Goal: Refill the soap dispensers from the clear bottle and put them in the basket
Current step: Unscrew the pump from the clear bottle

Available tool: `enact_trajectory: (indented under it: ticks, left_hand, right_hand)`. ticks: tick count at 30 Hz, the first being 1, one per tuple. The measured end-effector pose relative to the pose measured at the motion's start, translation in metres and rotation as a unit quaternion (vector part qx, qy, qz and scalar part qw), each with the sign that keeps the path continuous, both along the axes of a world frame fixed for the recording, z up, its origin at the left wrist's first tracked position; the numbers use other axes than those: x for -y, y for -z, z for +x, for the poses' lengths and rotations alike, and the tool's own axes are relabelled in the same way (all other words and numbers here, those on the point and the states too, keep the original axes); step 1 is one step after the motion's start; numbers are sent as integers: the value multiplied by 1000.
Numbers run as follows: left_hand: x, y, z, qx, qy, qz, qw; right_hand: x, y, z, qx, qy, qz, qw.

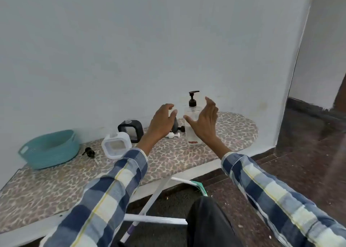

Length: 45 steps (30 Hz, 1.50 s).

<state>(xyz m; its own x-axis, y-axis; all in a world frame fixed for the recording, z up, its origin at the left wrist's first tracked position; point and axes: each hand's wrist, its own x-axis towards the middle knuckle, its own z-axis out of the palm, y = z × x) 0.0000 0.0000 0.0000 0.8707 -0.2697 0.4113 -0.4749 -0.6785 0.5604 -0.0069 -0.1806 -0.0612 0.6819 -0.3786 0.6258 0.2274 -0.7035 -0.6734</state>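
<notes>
While both our hands hover with a wide, empty grip, left hand [162, 124] and right hand [205, 124] flank the bottle [192, 127], upright at one o'clock on the worktop [187, 158]. It looks slick, rigid and part-full; we'd clasp mid-body.

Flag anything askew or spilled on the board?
No spill visible. Two pump heads lie loose on the patterned ironing board: a black pump head near the teal woven basket and a white pump head beside the clear pump bottle. Both square dispensers look uncapped.
</notes>
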Motion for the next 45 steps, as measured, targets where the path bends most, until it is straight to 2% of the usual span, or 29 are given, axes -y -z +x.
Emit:
enact_trajectory:
  ticks: [4,7,10,12,16,20,28,33,40,45]
  left_hand:
    - [12,-2,9,-34,27,-30,999]
    - [18,-8,16,-61,40,-79,994]
    - [16,-16,21,-83,56,-112,989]
    - [10,-21,23,-74,55,-118,989]
    - [-16,-29,28,0,32,-143,989]
    - [-51,-32,28,-31,34,-197,979]
    - [-114,-16,34,-79,41,-153,984]
    - [-119,-6,39,-42,-3,-183,982]
    - [-109,10,38,26,-130,-238,962]
    - [-104,25,41,-43,-53,-209,976]
  right_hand:
    - [8,11,12,-144,-52,87,984]
    - [8,11,17,-121,-84,123,981]
    - [-1,9,20,-97,-114,100,984]
    - [-14,6,20,-93,-133,86,983]
    - [-50,1,21,-83,-171,98,977]
    - [-95,-6,23,-84,-209,116,967]
    - [-147,9,29,-99,-267,150,947]
    - [-156,11,32,-116,-302,106,940]
    - [-159,16,31,-135,-317,108,932]
    - [-133,9,28,-212,-411,154,873]
